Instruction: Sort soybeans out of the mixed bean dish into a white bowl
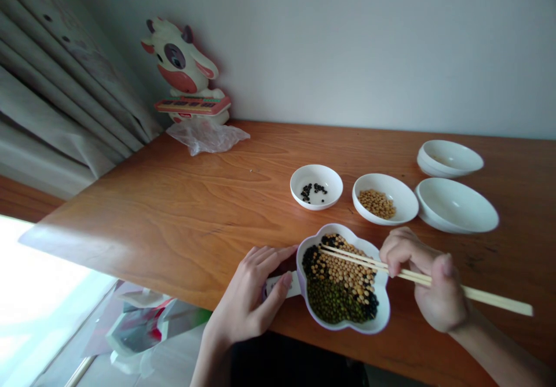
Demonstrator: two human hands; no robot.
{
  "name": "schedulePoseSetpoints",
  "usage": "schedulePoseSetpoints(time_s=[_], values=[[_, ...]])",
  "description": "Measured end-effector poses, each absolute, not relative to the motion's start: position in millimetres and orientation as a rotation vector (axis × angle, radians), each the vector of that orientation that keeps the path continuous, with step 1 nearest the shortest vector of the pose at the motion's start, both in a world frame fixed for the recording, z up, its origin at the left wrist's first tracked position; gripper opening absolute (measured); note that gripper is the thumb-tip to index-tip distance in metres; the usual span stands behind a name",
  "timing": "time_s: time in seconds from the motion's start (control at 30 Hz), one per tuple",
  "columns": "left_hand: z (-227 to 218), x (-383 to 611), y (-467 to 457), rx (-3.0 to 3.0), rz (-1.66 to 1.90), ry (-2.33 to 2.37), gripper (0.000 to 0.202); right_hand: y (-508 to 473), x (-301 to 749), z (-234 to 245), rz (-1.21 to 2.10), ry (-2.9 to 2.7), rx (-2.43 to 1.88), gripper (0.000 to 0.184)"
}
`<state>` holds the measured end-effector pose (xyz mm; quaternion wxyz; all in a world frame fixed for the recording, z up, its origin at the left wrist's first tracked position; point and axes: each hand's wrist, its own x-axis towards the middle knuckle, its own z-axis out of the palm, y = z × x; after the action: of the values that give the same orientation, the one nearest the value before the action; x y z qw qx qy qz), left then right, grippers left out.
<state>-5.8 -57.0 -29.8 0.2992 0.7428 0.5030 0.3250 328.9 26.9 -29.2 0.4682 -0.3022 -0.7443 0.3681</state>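
Note:
A flower-shaped bowl with a handle [388, 294] sits near the table's front edge, holding black beans, yellow soybeans [345, 268] and green mung beans [330, 301]. My left hand [256, 288] is closed around its short handle, thumb on top. In my right hand [428, 277] is a pair of wooden chopsticks [354, 258], their tips together among the black and yellow beans at the bowl's upper left. Whether a bean is between the tips is too small to tell. Just behind stand a small white bowl [297, 190] with several black beans and another white bowl [406, 201] partly filled with soybeans.
Two more white bowls, a front one [456, 204] and a rear one [452, 158], stand at the right. At the back left are a cow-shaped toy keyboard [186, 74] and a crumpled plastic bag [208, 137]. A curtain [56, 97] hangs at the left.

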Motion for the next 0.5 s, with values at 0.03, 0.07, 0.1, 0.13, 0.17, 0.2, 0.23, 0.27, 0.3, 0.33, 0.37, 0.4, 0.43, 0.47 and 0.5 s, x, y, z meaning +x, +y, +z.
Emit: schedulePoseSetpoints(time_s=[0.03, 0.07, 0.1, 0.13, 0.17, 0.2, 0.23, 0.27, 0.3, 0.33, 0.37, 0.4, 0.43, 0.47, 0.5], values=[[-30.0, -5.8, -57.0, 1.974, 0.865, 1.335, 0.049, 27.1, 328.8, -29.0, 0.897, -1.828, -0.732, 0.073], [-30.1, -5.8, -57.0, 1.975, 0.867, 1.333, 0.049, 27.3, 328.5, -28.5, 0.893, -1.832, -0.724, 0.072], [-30.3, -5.8, -57.0, 1.977, 0.869, 1.331, 0.049, 27.3, 328.0, -27.8, 0.890, -1.836, -0.717, 0.072], [-30.4, -5.9, -57.2, 1.979, 0.872, 1.331, 0.049, 27.1, 327.4, -26.9, 0.887, -1.841, -0.710, 0.072], [-30.6, -5.9, -57.4, 1.980, 0.873, 1.332, 0.049, 26.9, 326.7, -26.0, 0.886, -1.846, -0.703, 0.072], [-30.7, -6.0, -57.7, 1.980, 0.870, 1.335, 0.049, 26.5, 326.1, -25.1, 0.887, -1.852, -0.697, 0.073], [-30.8, -6.1, -57.9, 1.979, 0.865, 1.336, 0.049, 26.1, 325.6, -24.5, 0.888, -1.859, -0.694, 0.073], [-30.9, -6.1, -58.1, 1.978, 0.860, 1.339, 0.049, 25.6, 325.3, -24.1, 0.889, -1.865, -0.694, 0.074], [-31.0, -6.0, -58.3, 1.978, 0.854, 1.340, 0.049, 25.2, 325.2, -23.9, 0.890, -1.871, -0.696, 0.074], [-31.0, -6.0, -58.3, 1.979, 0.852, 1.341, 0.049, 24.8, 325.2, -24.0, 0.892, -1.876, -0.700, 0.074], [-31.1, -5.9, -58.3, 1.980, 0.853, 1.342, 0.049, 24.5, 325.2, -24.2, 0.892, -1.878, -0.702, 0.073], [-31.0, -5.7, -58.1, 1.980, 0.854, 1.343, 0.049, 24.3, 325.3, -24.6, 0.891, -1.878, -0.703, 0.073], [-31.0, -5.6, -58.0, 1.980, 0.856, 1.344, 0.049, 24.2, 325.5, -24.9, 0.890, -1.876, -0.701, 0.072], [-30.8, -5.5, -57.8, 1.980, 0.858, 1.342, 0.050, 24.2, 325.6, -25.2, 0.890, -1.874, -0.698, 0.072], [-30.6, -5.5, -57.6, 1.980, 0.859, 1.339, 0.049, 24.3, 325.8, -25.5, 0.888, -1.872, -0.695, 0.072]])
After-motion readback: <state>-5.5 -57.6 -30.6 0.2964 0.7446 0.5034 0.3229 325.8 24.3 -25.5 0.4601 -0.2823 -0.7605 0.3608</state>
